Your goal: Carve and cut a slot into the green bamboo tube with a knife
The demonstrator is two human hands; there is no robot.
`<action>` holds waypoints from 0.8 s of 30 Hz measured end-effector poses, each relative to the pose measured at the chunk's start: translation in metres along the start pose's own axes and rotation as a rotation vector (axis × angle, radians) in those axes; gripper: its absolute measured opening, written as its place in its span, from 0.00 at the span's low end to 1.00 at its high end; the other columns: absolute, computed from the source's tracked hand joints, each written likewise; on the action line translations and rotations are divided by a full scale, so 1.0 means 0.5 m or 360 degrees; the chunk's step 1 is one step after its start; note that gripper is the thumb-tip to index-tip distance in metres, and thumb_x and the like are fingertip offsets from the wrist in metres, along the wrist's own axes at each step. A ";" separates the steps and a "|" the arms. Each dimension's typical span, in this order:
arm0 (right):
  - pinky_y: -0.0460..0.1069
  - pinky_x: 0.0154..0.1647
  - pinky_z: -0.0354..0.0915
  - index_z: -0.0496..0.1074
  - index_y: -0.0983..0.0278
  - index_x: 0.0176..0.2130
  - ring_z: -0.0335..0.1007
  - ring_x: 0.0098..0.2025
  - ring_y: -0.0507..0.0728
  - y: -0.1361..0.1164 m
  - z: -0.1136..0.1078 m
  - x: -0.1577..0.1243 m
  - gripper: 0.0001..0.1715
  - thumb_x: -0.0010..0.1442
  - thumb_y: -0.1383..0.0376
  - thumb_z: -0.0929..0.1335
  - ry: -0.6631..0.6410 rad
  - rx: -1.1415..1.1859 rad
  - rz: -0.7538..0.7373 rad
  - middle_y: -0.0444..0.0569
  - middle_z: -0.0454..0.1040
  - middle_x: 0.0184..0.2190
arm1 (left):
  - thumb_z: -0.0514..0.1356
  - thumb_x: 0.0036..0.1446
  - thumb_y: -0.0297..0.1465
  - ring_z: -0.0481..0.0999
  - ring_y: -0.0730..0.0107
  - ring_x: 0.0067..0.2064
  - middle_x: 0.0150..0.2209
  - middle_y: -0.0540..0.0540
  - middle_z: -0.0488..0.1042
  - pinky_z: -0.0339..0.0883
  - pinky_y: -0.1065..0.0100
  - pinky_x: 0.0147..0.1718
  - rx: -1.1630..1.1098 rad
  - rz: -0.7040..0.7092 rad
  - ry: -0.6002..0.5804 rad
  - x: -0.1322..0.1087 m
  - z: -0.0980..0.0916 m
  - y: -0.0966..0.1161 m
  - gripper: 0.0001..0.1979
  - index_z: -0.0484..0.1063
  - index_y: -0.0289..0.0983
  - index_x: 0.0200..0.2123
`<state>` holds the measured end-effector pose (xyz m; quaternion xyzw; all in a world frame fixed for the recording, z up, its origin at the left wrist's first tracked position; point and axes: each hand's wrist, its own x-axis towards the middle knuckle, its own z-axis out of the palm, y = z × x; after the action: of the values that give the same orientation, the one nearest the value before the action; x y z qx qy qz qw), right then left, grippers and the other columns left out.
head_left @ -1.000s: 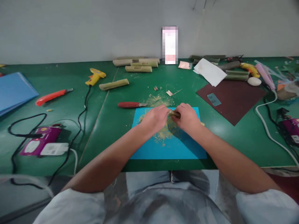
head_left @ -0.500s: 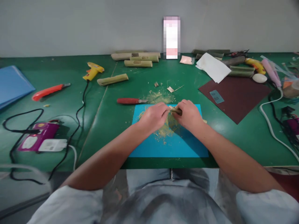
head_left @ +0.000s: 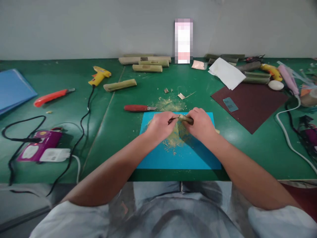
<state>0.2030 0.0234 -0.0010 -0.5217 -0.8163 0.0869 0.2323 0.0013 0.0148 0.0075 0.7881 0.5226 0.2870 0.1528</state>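
The right hand [head_left: 201,125] has its grip closed around a short brownish-green bamboo piece [head_left: 186,119]. The piece sticks out leftward from the fist, just above the bright blue rectangular mat [head_left: 195,155]. The left hand [head_left: 159,126] has its grip pinched shut on what looks like a thin dark tool [head_left: 173,119], whose tip meets the bamboo's end. Yellowish sawdust [head_left: 173,140] lies on the mat beneath both hands. A red-handled knife [head_left: 138,108] rests on the green worktop [head_left: 119,138], near the mat's far left corner.

bamboo piece [head_left: 186,119] mostly hidden by right hand [head_left: 201,125]; blue folder [head_left: 13,91] cut off
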 end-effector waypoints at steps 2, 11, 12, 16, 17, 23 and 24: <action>0.53 0.37 0.55 0.65 0.59 0.29 0.62 0.38 0.60 -0.001 -0.001 0.000 0.11 0.61 0.64 0.69 0.0007 -0.0001 -0.0013 0.50 0.68 0.32 | 0.62 0.63 0.29 0.76 0.70 0.31 0.32 0.47 0.80 0.66 0.69 0.31 -0.0044 -0.0002 0.0038 0.004 0.005 0.001 0.07 0.81 0.37 0.39; 0.54 0.36 0.55 0.63 0.59 0.27 0.61 0.37 0.60 0.003 0.003 0.001 0.13 0.61 0.64 0.70 0.0034 -0.0003 -0.0022 0.49 0.68 0.31 | 0.61 0.64 0.30 0.75 0.70 0.32 0.31 0.47 0.79 0.66 0.69 0.31 -0.0057 0.0006 0.0012 0.010 0.004 -0.005 0.07 0.80 0.38 0.37; 0.54 0.36 0.55 0.63 0.59 0.27 0.61 0.37 0.60 0.003 0.003 0.001 0.13 0.61 0.64 0.70 0.0040 -0.0002 -0.0024 0.49 0.68 0.31 | 0.60 0.64 0.30 0.75 0.70 0.32 0.31 0.47 0.79 0.66 0.69 0.31 -0.0034 0.0021 0.0015 0.010 0.005 -0.006 0.07 0.80 0.38 0.37; 0.54 0.36 0.55 0.64 0.59 0.27 0.62 0.37 0.60 0.001 0.001 0.001 0.13 0.60 0.65 0.70 0.0043 0.0002 -0.0027 0.50 0.68 0.31 | 0.60 0.65 0.30 0.77 0.69 0.35 0.34 0.46 0.80 0.68 0.68 0.35 -0.0074 0.0051 0.0027 0.020 0.012 -0.012 0.08 0.80 0.37 0.36; 0.54 0.36 0.55 0.63 0.59 0.27 0.61 0.37 0.59 0.000 0.001 0.001 0.13 0.60 0.65 0.70 0.0038 0.0007 -0.0019 0.49 0.68 0.31 | 0.60 0.65 0.29 0.77 0.69 0.35 0.34 0.46 0.81 0.69 0.68 0.36 -0.0101 0.0059 0.0020 0.022 0.013 -0.013 0.08 0.80 0.37 0.36; 0.53 0.37 0.55 0.64 0.59 0.27 0.61 0.37 0.59 0.000 0.001 0.001 0.12 0.60 0.65 0.69 0.0024 0.0034 -0.0001 0.49 0.68 0.30 | 0.60 0.66 0.28 0.78 0.68 0.37 0.35 0.45 0.80 0.70 0.68 0.38 -0.0146 0.0233 0.0041 0.009 0.013 -0.008 0.08 0.80 0.37 0.40; 0.53 0.37 0.55 0.64 0.59 0.27 0.61 0.37 0.59 0.000 0.002 0.001 0.12 0.60 0.66 0.69 0.0034 0.0033 -0.0009 0.49 0.68 0.30 | 0.59 0.66 0.28 0.78 0.68 0.37 0.35 0.45 0.80 0.70 0.68 0.38 -0.0134 0.0261 0.0029 0.008 0.015 -0.005 0.09 0.80 0.37 0.39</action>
<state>0.2023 0.0239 -0.0016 -0.5178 -0.8143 0.0891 0.2467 0.0052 0.0196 0.0015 0.8185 0.4452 0.3274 0.1570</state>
